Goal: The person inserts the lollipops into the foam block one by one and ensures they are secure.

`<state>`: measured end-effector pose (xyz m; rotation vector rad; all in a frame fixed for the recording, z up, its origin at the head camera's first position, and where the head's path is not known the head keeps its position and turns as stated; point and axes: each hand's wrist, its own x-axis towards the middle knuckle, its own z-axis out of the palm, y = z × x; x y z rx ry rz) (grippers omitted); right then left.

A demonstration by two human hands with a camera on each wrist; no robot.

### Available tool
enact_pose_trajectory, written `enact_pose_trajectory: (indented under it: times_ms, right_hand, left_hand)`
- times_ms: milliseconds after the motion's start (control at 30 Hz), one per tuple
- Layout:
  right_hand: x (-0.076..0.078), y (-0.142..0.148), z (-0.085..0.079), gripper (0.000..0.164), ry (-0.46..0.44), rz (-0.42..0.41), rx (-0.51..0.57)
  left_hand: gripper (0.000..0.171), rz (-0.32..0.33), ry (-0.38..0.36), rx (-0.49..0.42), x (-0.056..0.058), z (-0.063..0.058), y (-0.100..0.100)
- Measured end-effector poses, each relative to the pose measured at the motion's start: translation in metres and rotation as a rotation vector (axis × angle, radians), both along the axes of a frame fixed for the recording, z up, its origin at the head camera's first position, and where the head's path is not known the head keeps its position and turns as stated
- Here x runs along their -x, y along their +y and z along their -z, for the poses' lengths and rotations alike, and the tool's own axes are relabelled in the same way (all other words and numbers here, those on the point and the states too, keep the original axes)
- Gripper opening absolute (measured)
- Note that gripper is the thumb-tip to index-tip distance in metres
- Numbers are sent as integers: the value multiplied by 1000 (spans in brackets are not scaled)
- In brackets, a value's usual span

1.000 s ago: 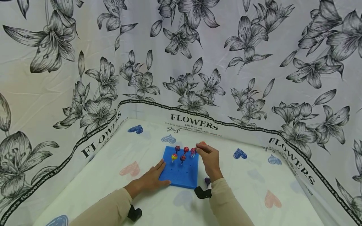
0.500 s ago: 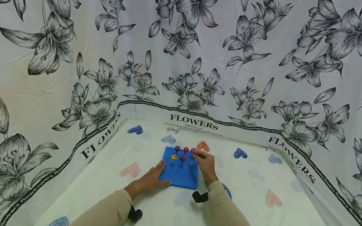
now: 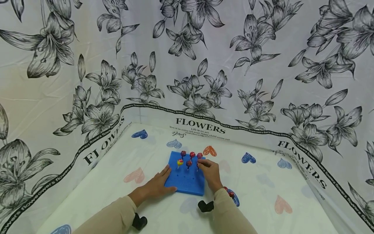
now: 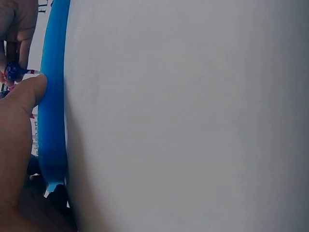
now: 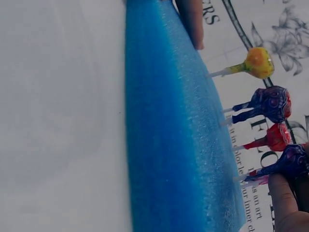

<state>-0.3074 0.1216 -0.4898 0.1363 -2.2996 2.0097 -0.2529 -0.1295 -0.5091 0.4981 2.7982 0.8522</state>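
A blue foam board (image 3: 187,187) lies on the table. My left hand (image 3: 156,183) rests along its left side, fingers extended and thumb at the near edge. With thumb and fingers, my right hand (image 3: 211,172) pinches a dark blue lollipop (image 5: 292,162) at the board's right side; in the head view the fingers mostly cover it. Its white stick meets the board's top. Several other lollipops stand upright in the board, among them a yellow one (image 3: 180,162), a red one (image 3: 192,155), a dark one (image 3: 189,163) and a pink-purple one (image 3: 200,156).
Small holes (image 3: 185,175) dot the board nearer to me. Red lollipops (image 3: 231,194) lie beside my right forearm, partly hidden by the sleeve. Black pieces (image 3: 205,206) jut out at both wrists. A floral curtain (image 3: 198,87) stands behind the heart-printed tablecloth (image 3: 263,198).
From the board's far right corner, my right hand has come nearer and slightly left, then lower, bringing the lollipop down to the board. My left hand has stayed in place.
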Motion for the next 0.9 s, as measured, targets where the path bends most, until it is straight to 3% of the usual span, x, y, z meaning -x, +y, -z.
enact_pose_trajectory:
  times_ms: [500, 900]
  right_hand:
    - [-3, 1, -3, 23, -20, 18, -81]
    - [-7, 17, -33, 25, 69, 50, -60]
  left_hand:
    - [99, -9, -16, -20, -1, 4, 1]
    - [99, 2, -8, -7, -1, 0, 1]
